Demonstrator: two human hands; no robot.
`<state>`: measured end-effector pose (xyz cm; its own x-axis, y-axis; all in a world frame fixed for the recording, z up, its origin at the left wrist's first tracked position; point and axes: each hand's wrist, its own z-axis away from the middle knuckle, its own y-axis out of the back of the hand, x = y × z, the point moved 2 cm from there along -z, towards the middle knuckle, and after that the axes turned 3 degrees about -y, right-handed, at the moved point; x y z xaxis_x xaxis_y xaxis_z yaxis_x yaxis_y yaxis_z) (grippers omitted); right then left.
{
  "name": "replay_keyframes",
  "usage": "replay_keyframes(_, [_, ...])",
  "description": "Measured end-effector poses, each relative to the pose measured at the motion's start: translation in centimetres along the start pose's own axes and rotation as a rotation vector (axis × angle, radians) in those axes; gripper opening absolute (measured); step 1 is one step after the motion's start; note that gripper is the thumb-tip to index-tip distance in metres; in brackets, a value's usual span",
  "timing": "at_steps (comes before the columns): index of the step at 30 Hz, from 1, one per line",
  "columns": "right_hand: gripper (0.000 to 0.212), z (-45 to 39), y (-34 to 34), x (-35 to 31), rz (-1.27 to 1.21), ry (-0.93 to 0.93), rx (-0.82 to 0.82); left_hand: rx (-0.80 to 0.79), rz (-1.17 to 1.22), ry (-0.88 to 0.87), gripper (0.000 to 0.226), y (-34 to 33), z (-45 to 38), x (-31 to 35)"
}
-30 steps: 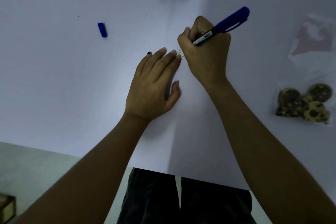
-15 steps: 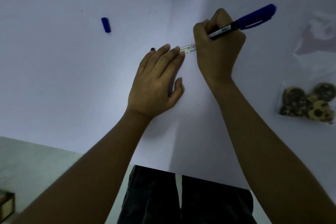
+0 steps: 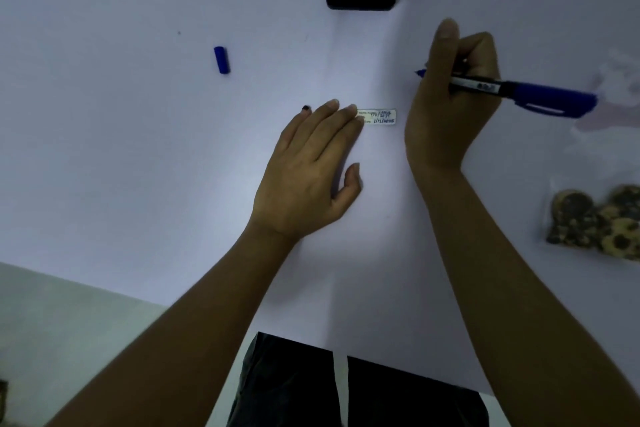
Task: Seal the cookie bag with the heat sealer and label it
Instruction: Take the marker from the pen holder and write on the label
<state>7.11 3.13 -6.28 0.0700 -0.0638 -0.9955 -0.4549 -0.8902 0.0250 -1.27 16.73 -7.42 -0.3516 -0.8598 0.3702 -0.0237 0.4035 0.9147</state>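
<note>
Overhead, white table point(image 3: 121, 149) (dim room): left hand point(image 3: 308, 177) flat on label point(image 3: 379, 117), right hand point(image 3: 450, 104) gripping marker point(image 3: 540, 97)

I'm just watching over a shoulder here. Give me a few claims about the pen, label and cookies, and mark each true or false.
1. The right hand holds the blue marker. True.
2. The marker's tip rests on the label. False: it is lifted off, above and to the right.
3. The left hand has fingertips on the label's left end. True.
4. The loose blue cap lies beside the cookie bag. False: it lies far left; the bag is at the right edge.
</note>
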Motion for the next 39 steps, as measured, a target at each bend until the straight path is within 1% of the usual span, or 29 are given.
replay_keyframes(8, [0.027,0.2,0.0,-0.3,0.075,0.009,-0.001,0.005,0.005,0.01,0.053,0.0,0.3,-0.1])
replay_keyframes(13, [0.03,0.3,-0.1,-0.1,0.132,0.028,-0.004,0.096,0.035,-0.014,0.049,0.1,0.5,-0.1])
replay_keyframes(16, [0.033,0.3,-0.2,0.1,0.166,0.048,-0.01,0.215,0.095,0.023,0.047,0.8,0.4,-0.4])
replay_keyframes(18, [0.034,0.3,-0.3,0.1,0.176,0.036,-0.016,0.338,0.092,0.14,0.041,2.1,0.0,-1.3])
replay_keyframes(20, [0.033,0.2,-0.5,0.0,0.189,0.015,-0.023,0.405,0.016,0.382,0.037,3.6,-0.5,-3.3])
replay_keyframes(22, [0.032,0.3,-0.7,0.0,0.195,-0.017,-0.021,0.389,-0.034,0.639,0.046,4.7,-0.8,-5.8])
replay_keyframes(24, [0.03,0.2,-0.6,0.2,0.193,-0.056,-0.014,0.335,-0.013,0.799,0.056,5.1,-1.1,-7.9])
replay_keyframes(26, [0.03,0.2,-0.6,0.1,0.207,-0.078,-0.011,0.271,-0.046,0.82,0.051,5.3,-1.5,-8.8])
replay_keyframes(29, [0.031,0.1,-0.6,-0.2,0.229,-0.105,-0.001,0.224,-0.051,0.722,0.027,5.3,-1.8,-9.4])
replay_keyframes(32, [0.034,-0.1,-0.6,-0.9,0.283,-0.223,-0.002,0.204,0.065,0.712,0.016,5.7,-1.8,-9.5])
replay_keyframes(34, [0.033,-0.2,-0.2,-1.9,0.255,-0.397,-0.018,0.202,0.189,0.735,0.013,6.9,-1.8,-8.4])
replay_keyframes(35, [0.032,-0.1,0.1,-2.9,0.195,-0.501,-0.041,0.221,0.297,0.752,0.011,7.8,-1.9,-7.4])
replay_keyframes(37, [0.028,1.1,0.5,-5.9,0.06,-0.658,-0.153,0.255,0.575,0.78,0.006,10.3,-2.0,-5.0])
replay_keyframes(39, [0.024,3.2,0.3,-10.4,-0.098,-0.707,-0.307,0.234,0.843,0.776,0.01,13.4,-1.8,-2.6])
